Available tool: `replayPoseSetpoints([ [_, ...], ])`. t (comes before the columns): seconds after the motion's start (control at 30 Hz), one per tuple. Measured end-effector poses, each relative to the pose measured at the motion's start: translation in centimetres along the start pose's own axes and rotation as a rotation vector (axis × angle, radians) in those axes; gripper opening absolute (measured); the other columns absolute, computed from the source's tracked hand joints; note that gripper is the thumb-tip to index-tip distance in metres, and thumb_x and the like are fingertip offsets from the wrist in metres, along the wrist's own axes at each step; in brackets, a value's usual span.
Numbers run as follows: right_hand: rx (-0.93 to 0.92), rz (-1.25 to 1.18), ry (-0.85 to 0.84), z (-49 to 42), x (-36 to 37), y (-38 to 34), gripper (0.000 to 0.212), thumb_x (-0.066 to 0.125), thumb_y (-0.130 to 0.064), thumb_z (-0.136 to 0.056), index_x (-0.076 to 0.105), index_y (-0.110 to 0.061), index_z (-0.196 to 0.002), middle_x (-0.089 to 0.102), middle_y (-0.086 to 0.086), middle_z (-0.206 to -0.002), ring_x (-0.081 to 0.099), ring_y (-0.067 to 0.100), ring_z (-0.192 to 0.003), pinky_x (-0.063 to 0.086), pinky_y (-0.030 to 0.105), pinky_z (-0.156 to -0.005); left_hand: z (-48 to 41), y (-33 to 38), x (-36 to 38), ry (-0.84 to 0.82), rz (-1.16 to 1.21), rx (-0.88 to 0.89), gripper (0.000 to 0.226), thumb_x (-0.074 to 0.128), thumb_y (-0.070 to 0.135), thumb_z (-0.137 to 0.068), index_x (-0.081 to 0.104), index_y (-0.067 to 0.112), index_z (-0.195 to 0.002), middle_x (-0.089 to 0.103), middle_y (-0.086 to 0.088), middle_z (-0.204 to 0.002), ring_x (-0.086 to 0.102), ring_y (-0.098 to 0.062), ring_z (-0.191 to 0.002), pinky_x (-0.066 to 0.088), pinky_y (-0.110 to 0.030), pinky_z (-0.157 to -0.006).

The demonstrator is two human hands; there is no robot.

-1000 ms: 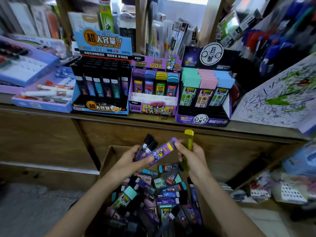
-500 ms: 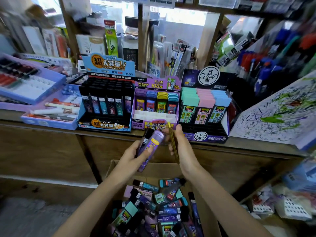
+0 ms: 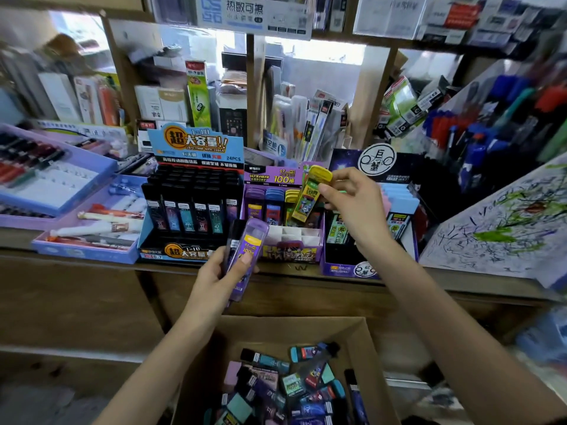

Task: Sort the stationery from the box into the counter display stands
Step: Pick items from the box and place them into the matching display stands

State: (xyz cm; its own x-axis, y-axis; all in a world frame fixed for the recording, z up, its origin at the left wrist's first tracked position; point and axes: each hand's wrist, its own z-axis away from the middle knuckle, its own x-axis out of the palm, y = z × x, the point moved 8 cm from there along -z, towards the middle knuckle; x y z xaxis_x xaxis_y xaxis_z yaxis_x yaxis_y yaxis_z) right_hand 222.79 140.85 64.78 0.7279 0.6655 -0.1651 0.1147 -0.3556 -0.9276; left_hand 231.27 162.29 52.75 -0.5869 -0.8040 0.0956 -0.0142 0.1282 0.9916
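Yellow lead case (image 3: 310, 196) above the purple display stand (image 3: 291, 251)

Right of centre, the right hand (image 3: 352, 204) pinches the yellow lead case near its cap, tilted over the stand's coloured rows. Just below centre, the left hand (image 3: 214, 276) grips a purple lead case (image 3: 249, 256) and a black case (image 3: 230, 240) together. Lower centre, the cardboard box (image 3: 366, 345) holds more cases
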Motion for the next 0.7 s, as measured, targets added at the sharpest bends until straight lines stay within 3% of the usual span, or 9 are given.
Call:
replayPoseSetpoints([
  [0.1,-0.019,0.130,-0.047,-0.8,1.1,0.7,0.012,0.069,-0.012,-0.084,0.061,-0.021,-0.085,0.065,0.001,-0.086,0.064,0.015,-0.080,0.057,0.032,-0.074,-0.2,-0.3,-0.3,0.006,0.022,-0.019,0.025,0.067,0.054,-0.078,0.066,0.038,-0.097,0.073,0.003,-0.094,0.066,-0.013,-0.081,0.049,-0.028,-0.066],
  [0.2,-0.018,0.211,-0.095,-0.6,2.0,1.4,0.017,0.069,-0.011,-0.083,0.061,-0.026,-0.081,0.066,-0.001,-0.083,0.064,0.017,-0.083,0.055,0.044,-0.082,-0.3,0.0,-0.4,0.023,0.047,-0.023,0.019,0.064,0.049,-0.076,0.068,0.042,-0.093,0.074,0.004,-0.093,0.067,-0.010,-0.083,0.053,-0.022,-0.063],
  [0.3,0.009,0.237,-0.109,-0.6,2.5,2.2,0.019,0.069,-0.010,-0.083,0.061,-0.027,-0.079,0.067,-0.001,-0.081,0.065,0.016,-0.081,0.055,0.045,-0.082,-0.2,0.3,-0.3,0.027,0.038,-0.029,0.014,0.067,0.053,-0.078,0.067,0.045,-0.089,0.073,0.004,-0.089,0.064,-0.015,-0.080,0.048,-0.029,-0.063],
  [0.37,0.031,0.282,-0.121,-0.6,2.9,2.8,0.009,0.068,-0.011,-0.084,0.066,-0.019,-0.089,0.068,0.000,-0.083,0.066,0.016,-0.081,0.056,0.043,-0.083,-0.2,0.4,-0.2,0.025,0.041,-0.030,0.013,0.066,0.053,-0.078,0.067,0.045,-0.088,0.073,0.004,-0.087,0.060,-0.020,-0.079,0.043,-0.032,-0.065],
  [0.5,0.062,0.398,-0.127,-0.4,3.6,3.8,0.022,0.064,-0.015,-0.088,0.067,0.000,-0.105,0.070,0.014,-0.098,0.067,0.023,-0.087,0.055,0.042,-0.084,0.1,0.7,0.0,0.032,0.076,-0.036,0.032,0.061,0.052,-0.071,0.065,0.033,-0.097,0.073,0.002,-0.085,0.058,-0.020,-0.079,0.046,-0.025,-0.060],
  [0.6,0.035,0.535,-0.124,-0.4,3.8,3.6,0.023,0.062,-0.020,-0.090,0.071,0.001,-0.092,0.071,0.015,-0.085,0.067,0.024,-0.077,0.056,0.043,-0.079,0.2,1.0,-0.1,0.038,0.080,-0.040,0.041,0.061,0.053,-0.069,0.063,0.029,-0.102,0.073,0.002,-0.083,0.061,-0.013,-0.075,0.049,-0.017,-0.056],
  [0.7,0.029,0.671,-0.146,-0.1,3.8,3.3,0.037,0.060,-0.029,-0.091,0.069,0.002,-0.073,0.068,0.016,-0.068,0.067,0.026,-0.066,0.056,0.044,-0.075,0.3,1.1,-0.2,0.039,0.076,-0.033,0.041,0.060,0.052,-0.069,0.063,0.028,-0.102,0.072,0.003,-0.081,0.061,-0.010,-0.072,0.048,-0.017,-0.056],
])
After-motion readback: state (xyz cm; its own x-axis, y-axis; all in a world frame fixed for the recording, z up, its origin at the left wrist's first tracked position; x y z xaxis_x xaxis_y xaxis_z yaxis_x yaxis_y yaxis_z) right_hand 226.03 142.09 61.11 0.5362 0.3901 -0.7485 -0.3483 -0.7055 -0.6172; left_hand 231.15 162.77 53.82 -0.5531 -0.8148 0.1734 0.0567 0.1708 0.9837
